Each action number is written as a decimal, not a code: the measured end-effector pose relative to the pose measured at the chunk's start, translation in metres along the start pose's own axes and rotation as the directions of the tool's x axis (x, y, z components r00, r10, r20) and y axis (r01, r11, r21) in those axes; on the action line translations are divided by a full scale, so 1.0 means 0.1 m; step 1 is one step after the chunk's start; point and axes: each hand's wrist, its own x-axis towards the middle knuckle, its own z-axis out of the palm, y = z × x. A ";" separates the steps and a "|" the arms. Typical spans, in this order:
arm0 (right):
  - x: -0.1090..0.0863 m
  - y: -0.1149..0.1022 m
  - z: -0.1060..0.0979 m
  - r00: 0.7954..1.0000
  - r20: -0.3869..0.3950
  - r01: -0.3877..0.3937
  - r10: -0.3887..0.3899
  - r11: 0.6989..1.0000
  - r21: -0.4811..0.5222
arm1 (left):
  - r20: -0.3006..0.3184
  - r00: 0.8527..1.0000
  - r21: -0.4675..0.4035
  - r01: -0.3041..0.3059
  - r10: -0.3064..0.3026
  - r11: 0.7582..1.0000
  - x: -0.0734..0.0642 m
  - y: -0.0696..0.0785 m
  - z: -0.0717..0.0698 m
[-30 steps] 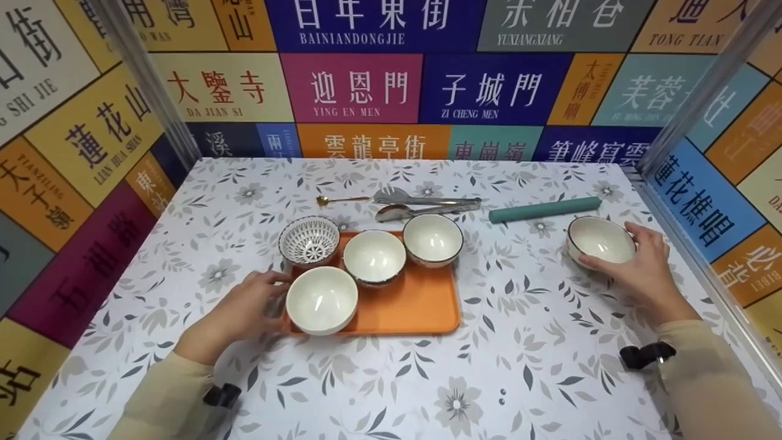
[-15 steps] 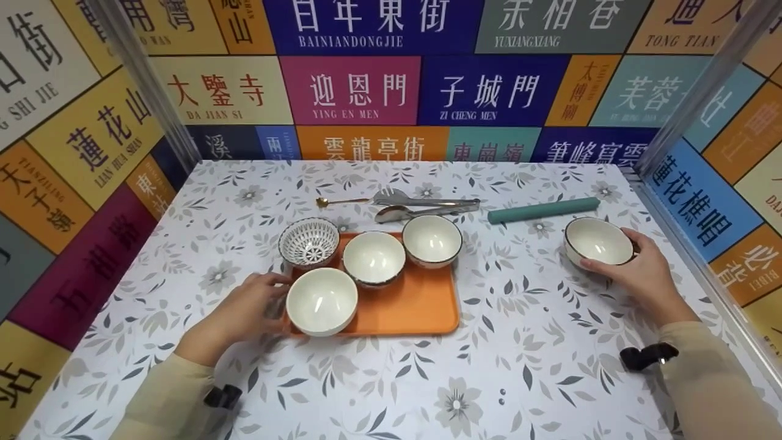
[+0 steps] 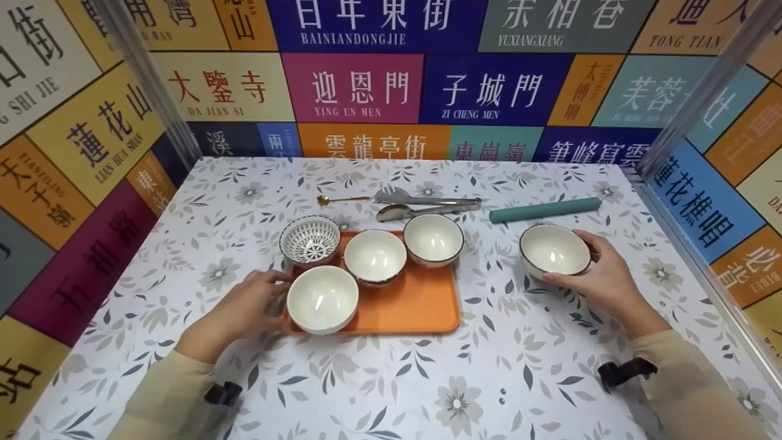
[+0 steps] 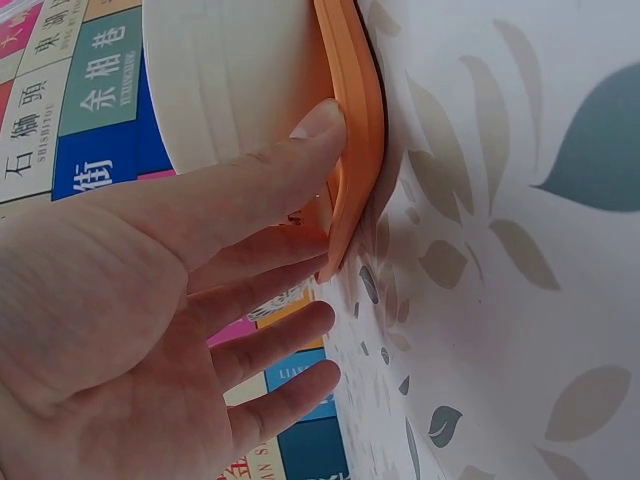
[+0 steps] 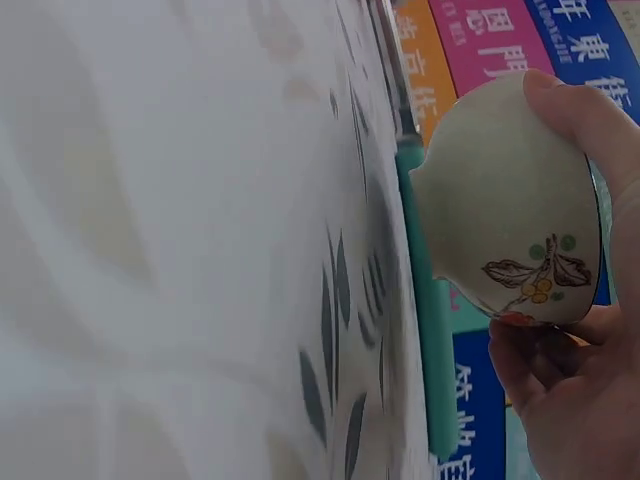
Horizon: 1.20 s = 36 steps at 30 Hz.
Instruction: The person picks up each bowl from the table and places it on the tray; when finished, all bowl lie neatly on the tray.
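My right hand (image 3: 611, 290) grips a cream bowl (image 3: 555, 252) with a dark rim, thumb on the near side and fingers on the far side. In the right wrist view, that bowl (image 5: 515, 200) shows painted leaves and berries and looks lifted off the tablecloth. My left hand (image 3: 241, 308) touches the left edge of an orange tray (image 3: 409, 305). In the left wrist view, the thumb lies against the tray's rim (image 4: 360, 130) and the fingers are extended. On the tray stand a front cream bowl (image 3: 322, 299), a middle bowl (image 3: 374, 256), a right bowl (image 3: 432, 239) and a patterned bowl (image 3: 310, 241).
Behind the tray lie metal tongs (image 3: 427, 200), a spoon (image 3: 394, 212) and a small gold spoon (image 3: 343, 199). A green cylinder (image 3: 545, 209) lies behind the held bowl. Sign-printed walls (image 3: 360, 88) enclose the floral-covered table (image 3: 458, 379) at the back and sides.
My right hand has moved left and slightly nearer with the bowl, narrowing its distance to the tray. The left hand, tray and other bowls have stayed in place.
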 end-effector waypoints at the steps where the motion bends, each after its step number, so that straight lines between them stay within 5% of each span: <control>1: -0.02 -0.06 0.04 1.000 0.007 0.016 -0.016 1.000 0.006 | 0.002 1.000 0.004 0.001 -0.001 1.000 0.00 0.00 0.00; 22: -0.50 -0.93 0.90 0.946 0.123 0.276 -0.301 0.943 0.185 | 0.021 0.999 0.023 0.024 -0.025 0.999 -0.01 0.03 -0.02; 36: -0.55 -1.13 1.27 0.936 0.164 0.271 -0.311 0.935 0.227 | 0.024 0.999 0.019 0.021 -0.021 1.000 0.02 0.06 -0.01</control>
